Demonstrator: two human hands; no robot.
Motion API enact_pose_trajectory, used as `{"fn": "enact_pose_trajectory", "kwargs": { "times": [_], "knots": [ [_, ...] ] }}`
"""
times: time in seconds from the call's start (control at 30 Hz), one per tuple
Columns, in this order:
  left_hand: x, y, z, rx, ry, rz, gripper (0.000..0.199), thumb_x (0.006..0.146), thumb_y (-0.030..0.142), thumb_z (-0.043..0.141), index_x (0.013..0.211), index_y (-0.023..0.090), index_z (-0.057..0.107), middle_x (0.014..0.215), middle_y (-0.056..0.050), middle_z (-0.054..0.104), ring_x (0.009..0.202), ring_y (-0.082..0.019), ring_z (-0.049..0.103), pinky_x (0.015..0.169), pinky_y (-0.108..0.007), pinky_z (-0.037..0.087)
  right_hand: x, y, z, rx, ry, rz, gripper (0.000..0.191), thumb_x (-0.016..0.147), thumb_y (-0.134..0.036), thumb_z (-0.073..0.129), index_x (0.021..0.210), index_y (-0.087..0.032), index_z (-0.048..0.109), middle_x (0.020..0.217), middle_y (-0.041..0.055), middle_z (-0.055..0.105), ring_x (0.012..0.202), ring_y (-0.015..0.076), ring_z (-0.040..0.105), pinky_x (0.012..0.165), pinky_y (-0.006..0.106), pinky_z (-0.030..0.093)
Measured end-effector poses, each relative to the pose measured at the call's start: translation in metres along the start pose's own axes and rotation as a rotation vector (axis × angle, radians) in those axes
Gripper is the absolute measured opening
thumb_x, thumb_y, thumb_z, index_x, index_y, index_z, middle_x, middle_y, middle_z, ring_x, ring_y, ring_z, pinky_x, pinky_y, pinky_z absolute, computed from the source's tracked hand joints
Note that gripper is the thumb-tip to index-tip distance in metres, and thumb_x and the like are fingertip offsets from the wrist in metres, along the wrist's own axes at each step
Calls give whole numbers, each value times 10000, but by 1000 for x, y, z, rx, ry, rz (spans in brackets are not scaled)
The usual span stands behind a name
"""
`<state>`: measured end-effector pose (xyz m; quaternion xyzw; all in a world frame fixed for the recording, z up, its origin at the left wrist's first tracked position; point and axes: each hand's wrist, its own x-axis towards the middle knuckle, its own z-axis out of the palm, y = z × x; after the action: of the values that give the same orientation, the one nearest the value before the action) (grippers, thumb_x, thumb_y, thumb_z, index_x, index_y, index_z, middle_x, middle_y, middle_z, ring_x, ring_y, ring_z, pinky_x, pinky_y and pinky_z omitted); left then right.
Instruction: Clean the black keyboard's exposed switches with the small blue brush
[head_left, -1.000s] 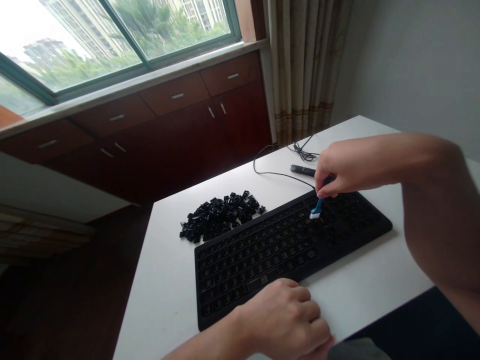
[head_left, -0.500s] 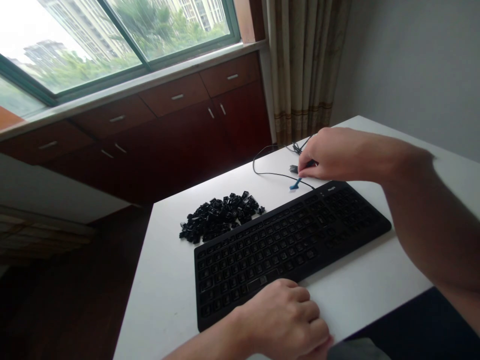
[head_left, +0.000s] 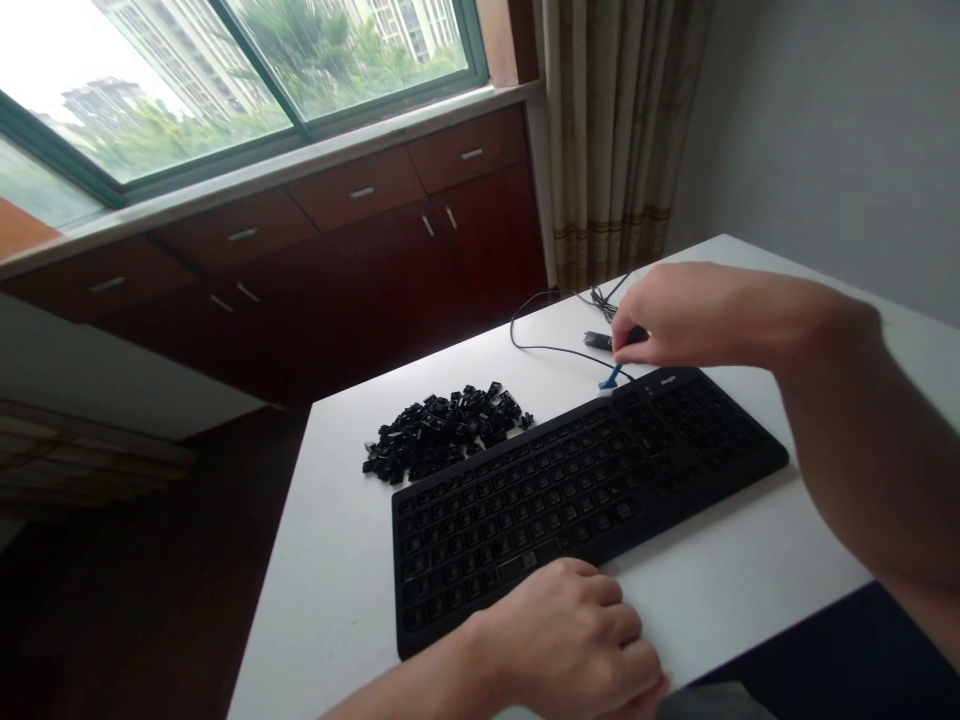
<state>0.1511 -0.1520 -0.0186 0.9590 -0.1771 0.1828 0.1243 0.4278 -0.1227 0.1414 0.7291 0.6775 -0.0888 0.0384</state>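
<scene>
The black keyboard [head_left: 525,520] lies slantwise on the white table, its keycaps off and rows of bare key sockets showing. My right hand [head_left: 652,315] is closed in a pinch on a small blue brush [head_left: 613,376], pointing down. Its pale tip is at the keyboard's back edge, near the cable; I cannot tell whether it touches. Just in front of the keyboard, at the table's near edge, my left hand [head_left: 577,640] is curled closed, knuckles up. Its palm and fingertips are hidden. Behind the keyboard's left half is a heap of loose black keycaps [head_left: 442,430].
A thin black cable [head_left: 540,347] loops behind the keyboard to a bundled coil [head_left: 602,300]. A black bristly-ended object [head_left: 598,340] lies beside my right hand. The white table [head_left: 322,560] ends at the left. Beyond stand dark red cabinets [head_left: 360,270] and a curtain [head_left: 607,140].
My right hand has moved slightly right and down with the blue brush, bringing its tip to the keyboard's back edge. The left hand stays put. The view has shifted a little.
</scene>
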Motion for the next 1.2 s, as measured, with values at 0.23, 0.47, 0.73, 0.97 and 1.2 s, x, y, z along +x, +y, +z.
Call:
{"fn": "enact_pose_trajectory", "kwargs": {
  "times": [0.23, 0.47, 0.73, 0.97, 1.2],
  "knots": [
    [0, 1, -1, -1, -11, -6, 372, 927, 362, 624, 637, 210, 446, 562, 50, 466, 487, -123, 401, 488, -315, 274, -5, -7, 7, 59, -279, -101, 157, 788, -314, 670, 788, -271, 820, 721, 28, 750, 610, 178, 615, 576, 313, 374],
    [0, 1, 0, 1, -19, -5, 371, 929, 347, 609, 631, 210, 436, 562, 51, 467, 483, -121, 408, 487, -310, 269, -4, -6, 2, 2, -62, -39, 195, 819, -361, 657, 833, -265, 826, 768, 44, 760, 637, 190, 620, 595, 325, 363],
    [2, 1, 1, -9, 23, -13, 371, 879, 354, 679, 627, 208, 449, 551, 58, 465, 475, -121, 391, 473, -310, 262, -14, -24, 8, 25, -222, -125, 162, 759, -262, 637, 747, -234, 796, 668, 25, 721, 527, 141, 539, 538, 300, 315],
    [2, 0, -1, -16, 20, -13, 373, 864, 358, 699, 626, 208, 453, 550, 58, 468, 477, -123, 388, 474, -312, 277, -19, -19, 10, -32, -71, -100, 189, 795, -346, 640, 763, -260, 806, 671, 26, 720, 544, 153, 554, 539, 302, 316],
    [2, 0, 1, -17, 21, -16, 366, 882, 353, 663, 622, 211, 448, 547, 55, 462, 472, -124, 391, 470, -315, 264, -20, -35, 14, -36, -116, -161, 194, 792, -255, 610, 694, -210, 771, 601, 19, 672, 476, 108, 473, 535, 289, 297]
  ]
}}
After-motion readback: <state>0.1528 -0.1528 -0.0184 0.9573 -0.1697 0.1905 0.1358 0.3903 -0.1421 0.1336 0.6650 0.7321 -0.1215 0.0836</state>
